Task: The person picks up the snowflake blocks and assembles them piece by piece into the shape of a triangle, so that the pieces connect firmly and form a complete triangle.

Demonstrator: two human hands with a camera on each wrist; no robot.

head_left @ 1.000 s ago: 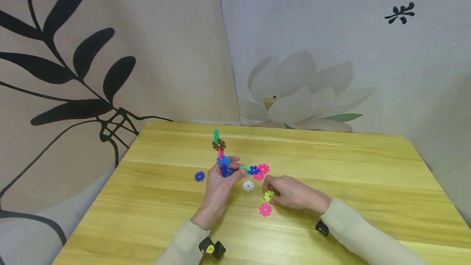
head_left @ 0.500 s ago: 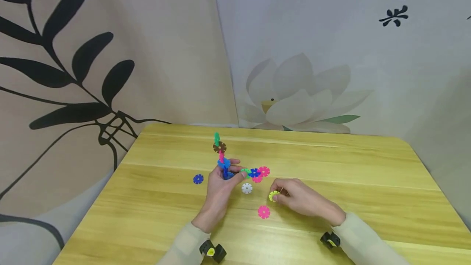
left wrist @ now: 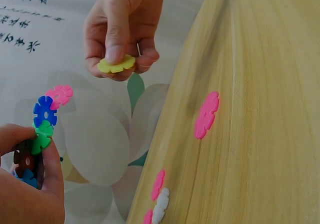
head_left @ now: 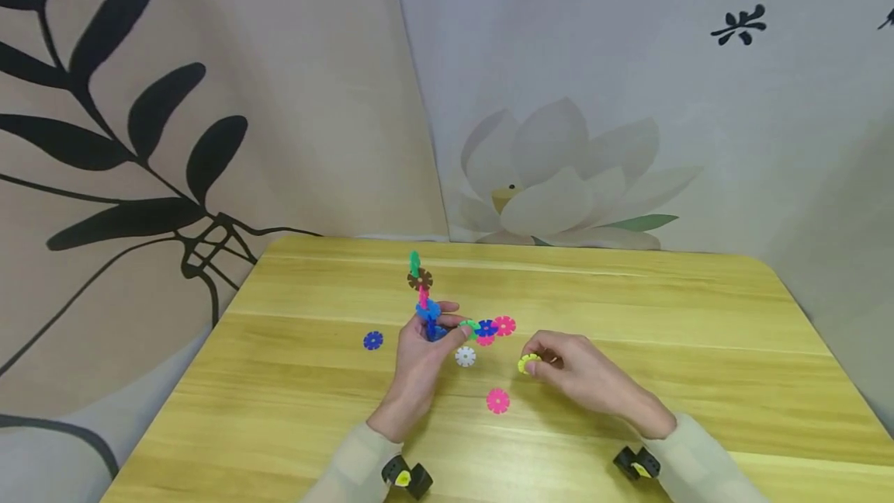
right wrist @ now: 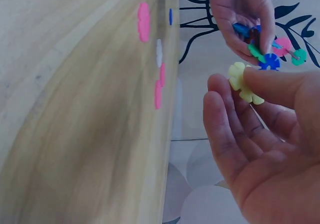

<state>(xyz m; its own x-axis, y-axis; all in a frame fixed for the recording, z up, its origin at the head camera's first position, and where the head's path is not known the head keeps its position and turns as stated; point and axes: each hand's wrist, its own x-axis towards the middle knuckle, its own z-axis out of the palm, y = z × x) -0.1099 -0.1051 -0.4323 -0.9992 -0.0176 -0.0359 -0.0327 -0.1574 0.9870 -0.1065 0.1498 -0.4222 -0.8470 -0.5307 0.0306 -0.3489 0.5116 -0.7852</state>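
My left hand [head_left: 417,371] holds a chain of plastic snowflake discs up off the table. One branch of it rises past the fingers through a brown disc [head_left: 420,279] to a green disc [head_left: 415,261]. By the thumb, the other branch runs through a green disc [left wrist: 42,136] and a blue disc [left wrist: 45,111] to a pink disc [left wrist: 59,96]. Raised above the table on the right, my right hand [head_left: 594,379] pinches a yellow snowflake disc [right wrist: 244,83] between thumb and fingers. The yellow disc stands apart from the chain. My left palm and fingers partly hide the chain's middle.
Loose on the wooden table [head_left: 279,425] lie a white disc [head_left: 465,356], a pink disc [head_left: 498,401] and, left of my left hand, a blue disc [head_left: 373,341]. More pink discs [right wrist: 158,94] lie near the white one. A printed backdrop [head_left: 335,99] stands behind the table.
My right hand has lifted the yellow disc and moved it to the right, away from the loose pink disc. My left hand keeps its hold on the chain, almost still.
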